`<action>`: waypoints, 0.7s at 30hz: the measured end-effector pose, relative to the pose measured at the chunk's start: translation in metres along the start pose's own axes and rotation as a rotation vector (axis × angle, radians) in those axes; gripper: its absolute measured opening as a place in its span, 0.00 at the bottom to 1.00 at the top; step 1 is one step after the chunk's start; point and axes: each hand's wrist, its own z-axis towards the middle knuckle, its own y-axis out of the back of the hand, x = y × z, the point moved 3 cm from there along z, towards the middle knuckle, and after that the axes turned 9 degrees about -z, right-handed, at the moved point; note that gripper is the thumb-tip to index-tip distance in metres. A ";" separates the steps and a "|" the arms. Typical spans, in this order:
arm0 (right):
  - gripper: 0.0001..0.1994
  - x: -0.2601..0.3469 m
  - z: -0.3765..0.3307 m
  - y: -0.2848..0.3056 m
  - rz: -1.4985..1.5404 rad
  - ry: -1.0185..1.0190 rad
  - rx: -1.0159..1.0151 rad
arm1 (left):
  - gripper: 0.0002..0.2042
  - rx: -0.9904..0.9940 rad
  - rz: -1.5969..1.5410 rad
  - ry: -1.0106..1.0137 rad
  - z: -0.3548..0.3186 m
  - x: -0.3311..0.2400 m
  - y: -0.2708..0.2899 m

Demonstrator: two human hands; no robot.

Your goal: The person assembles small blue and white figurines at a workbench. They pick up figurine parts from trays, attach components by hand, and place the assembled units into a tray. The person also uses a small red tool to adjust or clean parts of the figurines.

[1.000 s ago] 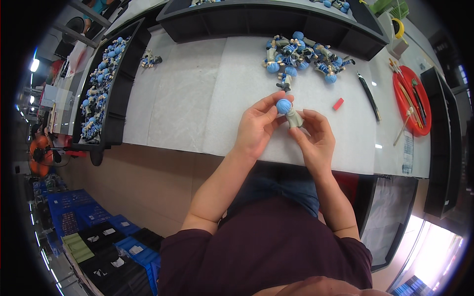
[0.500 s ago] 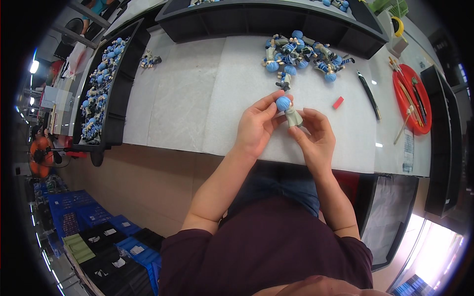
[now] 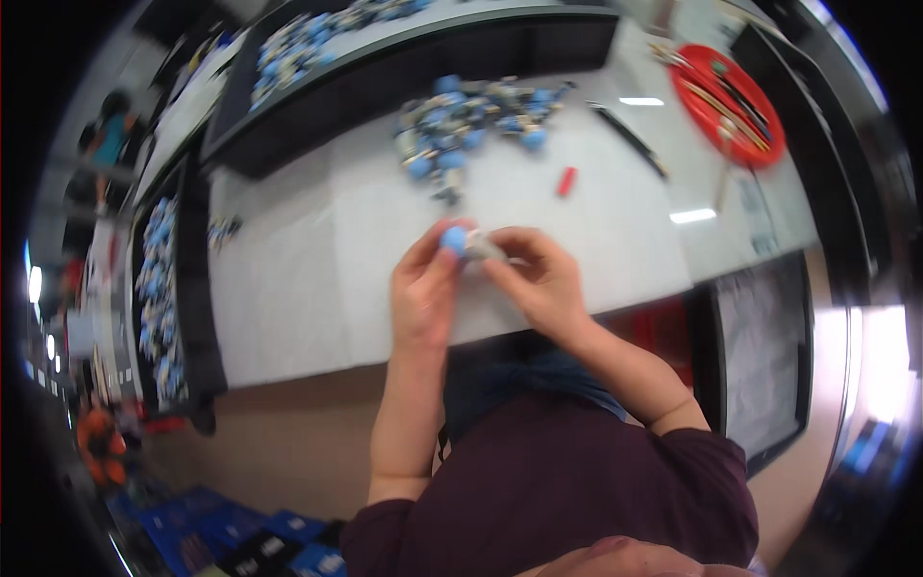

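Note:
Over the near part of the white work surface (image 3: 288, 298), both my hands hold one small figurine (image 3: 478, 247) with a round blue head and a pale grey-green body. My left hand (image 3: 423, 293) pinches it at the head. My right hand (image 3: 540, 284) grips the lower body between thumb and fingers. Just beyond my hands lies a heap of similar blue-headed figurines (image 3: 447, 125), blurred by motion. One of them lies at the heap's near edge, close to my left fingertips.
A black tray of figurines (image 3: 183, 288) stands at the left, another black tray (image 3: 433, 62) along the back. One figurine (image 3: 223, 231) lies apart. To the right are a red block (image 3: 567, 182), a dark pen-like tool (image 3: 630, 139) and a red dish (image 3: 697, 91) holding brushes.
The whole view has swung, so the table appears tilted and shifted left. The figurine has turned from nearly upright to more sideways, still held in both my hands.

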 end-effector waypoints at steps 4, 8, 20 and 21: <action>0.12 0.020 -0.010 0.040 0.024 0.036 -0.133 | 0.13 -0.048 -0.050 0.026 -0.003 -0.004 0.005; 0.10 0.049 -0.037 0.149 -0.034 0.265 -0.641 | 0.12 -0.091 0.039 0.041 -0.001 0.001 0.007; 0.12 -0.089 -0.121 0.476 -1.011 -0.400 -1.426 | 0.11 -0.109 0.096 0.010 0.001 -0.002 0.014; 0.12 -0.101 -0.115 0.486 -1.021 -0.381 -1.410 | 0.11 -0.102 0.096 0.009 0.002 -0.002 0.014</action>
